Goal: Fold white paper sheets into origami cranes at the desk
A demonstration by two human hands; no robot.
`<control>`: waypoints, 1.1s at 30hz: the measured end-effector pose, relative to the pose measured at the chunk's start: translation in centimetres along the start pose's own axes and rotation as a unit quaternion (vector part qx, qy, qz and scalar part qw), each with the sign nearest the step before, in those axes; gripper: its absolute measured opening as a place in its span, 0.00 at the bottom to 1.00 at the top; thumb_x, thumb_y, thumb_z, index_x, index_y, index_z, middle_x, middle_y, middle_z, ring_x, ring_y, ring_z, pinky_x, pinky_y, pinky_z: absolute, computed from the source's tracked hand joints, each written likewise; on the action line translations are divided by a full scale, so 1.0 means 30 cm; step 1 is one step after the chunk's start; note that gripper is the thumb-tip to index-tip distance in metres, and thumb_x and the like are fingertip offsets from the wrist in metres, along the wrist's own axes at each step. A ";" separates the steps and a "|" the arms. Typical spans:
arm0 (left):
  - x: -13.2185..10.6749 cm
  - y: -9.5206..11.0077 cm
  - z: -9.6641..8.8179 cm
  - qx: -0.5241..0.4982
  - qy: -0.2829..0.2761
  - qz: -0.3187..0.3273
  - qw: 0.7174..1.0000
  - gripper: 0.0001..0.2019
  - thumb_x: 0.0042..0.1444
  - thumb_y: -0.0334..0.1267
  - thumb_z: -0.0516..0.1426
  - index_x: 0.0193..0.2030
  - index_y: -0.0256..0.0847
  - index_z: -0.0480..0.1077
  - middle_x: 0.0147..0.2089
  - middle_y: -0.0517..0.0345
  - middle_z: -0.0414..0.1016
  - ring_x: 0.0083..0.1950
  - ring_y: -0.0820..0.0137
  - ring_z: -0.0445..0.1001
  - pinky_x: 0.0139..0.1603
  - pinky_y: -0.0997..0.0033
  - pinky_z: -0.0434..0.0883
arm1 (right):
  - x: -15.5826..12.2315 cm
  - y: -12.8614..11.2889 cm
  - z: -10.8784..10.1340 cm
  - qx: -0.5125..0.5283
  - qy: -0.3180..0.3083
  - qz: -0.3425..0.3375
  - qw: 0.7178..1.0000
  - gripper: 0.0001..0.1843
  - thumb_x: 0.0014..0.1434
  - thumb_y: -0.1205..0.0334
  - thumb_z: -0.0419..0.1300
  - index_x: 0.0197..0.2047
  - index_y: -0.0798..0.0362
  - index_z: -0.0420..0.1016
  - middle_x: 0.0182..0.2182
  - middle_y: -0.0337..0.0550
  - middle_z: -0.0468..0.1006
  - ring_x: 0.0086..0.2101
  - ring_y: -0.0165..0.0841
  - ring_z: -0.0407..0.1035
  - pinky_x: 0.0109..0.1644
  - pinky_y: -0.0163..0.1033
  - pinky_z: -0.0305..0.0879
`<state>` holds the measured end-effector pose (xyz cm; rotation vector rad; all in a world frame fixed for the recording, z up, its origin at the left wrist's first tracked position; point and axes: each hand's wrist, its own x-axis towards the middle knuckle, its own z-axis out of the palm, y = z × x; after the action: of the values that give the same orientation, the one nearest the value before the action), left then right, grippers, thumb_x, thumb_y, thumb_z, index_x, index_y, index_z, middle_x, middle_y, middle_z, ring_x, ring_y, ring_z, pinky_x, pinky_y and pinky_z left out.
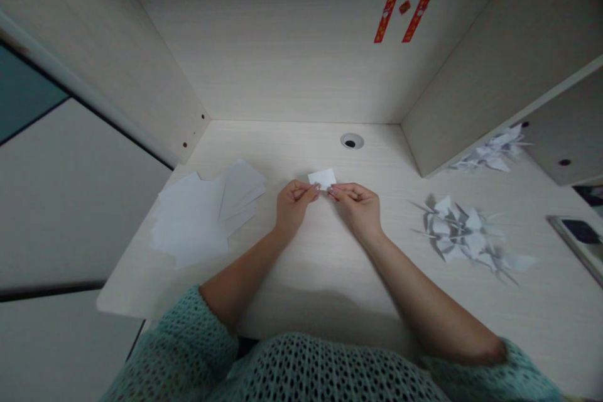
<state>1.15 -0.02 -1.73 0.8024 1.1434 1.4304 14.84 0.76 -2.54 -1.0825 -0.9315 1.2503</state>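
A small white paper square [323, 178] sits between the 2 hands above the middle of the desk, its near edge pinched from both sides. Any fold in it is too small to tell, and I cannot tell whether it clears the desktop. The left hand [293, 207] is curled and grasping the paper's left corner between thumb and fingertips, and the right hand [358, 210] grasps the right corner the same way; neither is clenched or released. Gripping this close to the edge, with the 2 hands nearly touching and the wrists turned inward, looks like a steady way to work so small a piece: the fingertips have direct control, and even pressure from both sides should keep the paper from skewing. Overlapping white paper sheets [193, 217] lie near the left hand. To the right lies a heap of folded white paper cranes [464, 235], with a 2nd cluster of cranes [492, 151] farther back by the side panel [475, 94], and a phone [577, 235] sits at the far right. A round cable grommet [352, 141] is set in the pale wood-grain desk [301, 276] beyond the hands, red paper decorations [405, 6] hang on the back panel [264, 63], and teal openwork knit sleeves [174, 352] cover the upper arms.
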 end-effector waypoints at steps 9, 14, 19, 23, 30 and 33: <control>-0.004 -0.007 0.001 0.011 0.014 0.024 1.000 0.16 0.41 0.45 0.67 0.27 0.37 0.67 0.27 0.59 0.79 0.29 0.73 0.78 0.37 0.72 0.75 | -0.007 -0.006 0.000 -0.023 -0.005 -0.018 1.000 0.10 0.43 0.58 0.71 0.29 0.52 0.81 0.26 0.41 0.82 0.27 0.31 0.75 0.35 0.37 0.72; -0.005 -0.010 0.003 0.017 0.009 0.032 0.999 0.16 0.42 0.44 0.67 0.26 0.37 0.66 0.28 0.59 0.79 0.30 0.73 0.78 0.38 0.71 0.75 | -0.006 -0.005 0.004 -0.036 0.001 -0.024 0.999 0.11 0.42 0.56 0.72 0.29 0.52 0.80 0.24 0.41 0.81 0.25 0.31 0.74 0.33 0.38 0.72; -0.002 -0.010 0.000 0.035 -0.002 0.042 0.998 0.16 0.44 0.44 0.67 0.28 0.38 0.65 0.29 0.58 0.79 0.31 0.71 0.79 0.39 0.68 0.75 | 0.001 0.002 0.005 -0.038 0.005 -0.027 0.999 0.13 0.41 0.54 0.72 0.28 0.52 0.78 0.22 0.40 0.79 0.23 0.30 0.72 0.31 0.38 0.71; 0.007 -0.016 -0.009 0.054 -0.027 0.036 0.998 0.19 0.46 0.43 0.66 0.41 0.42 0.65 0.27 0.61 0.78 0.32 0.70 0.79 0.39 0.70 0.74 | 0.009 0.014 -0.001 -0.014 0.008 -0.027 1.000 0.15 0.41 0.55 0.72 0.26 0.51 0.71 0.19 0.36 0.76 0.22 0.29 0.70 0.28 0.36 0.67; 0.028 -0.037 -0.021 0.092 -0.100 0.046 0.990 0.29 0.47 0.41 0.65 0.56 0.42 0.62 0.26 0.64 0.75 0.30 0.72 0.76 0.39 0.72 0.72 | 0.029 0.033 -0.023 -0.039 -0.015 -0.071 0.997 0.19 0.44 0.57 0.70 0.23 0.49 0.60 0.20 0.34 0.73 0.22 0.29 0.67 0.29 0.35 0.63; 0.033 -0.042 -0.022 0.127 -0.120 0.040 0.984 0.21 0.46 0.41 0.65 0.47 0.39 0.69 0.36 0.56 0.79 0.37 0.70 0.77 0.41 0.72 0.71 | 0.032 0.040 -0.027 -0.052 -0.021 -0.071 0.996 0.19 0.45 0.57 0.69 0.23 0.49 0.59 0.20 0.34 0.72 0.23 0.29 0.67 0.30 0.36 0.62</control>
<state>0.77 0.75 -3.24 1.1788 1.1291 1.2258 15.43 1.63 -3.94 -1.0546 -1.0962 1.1228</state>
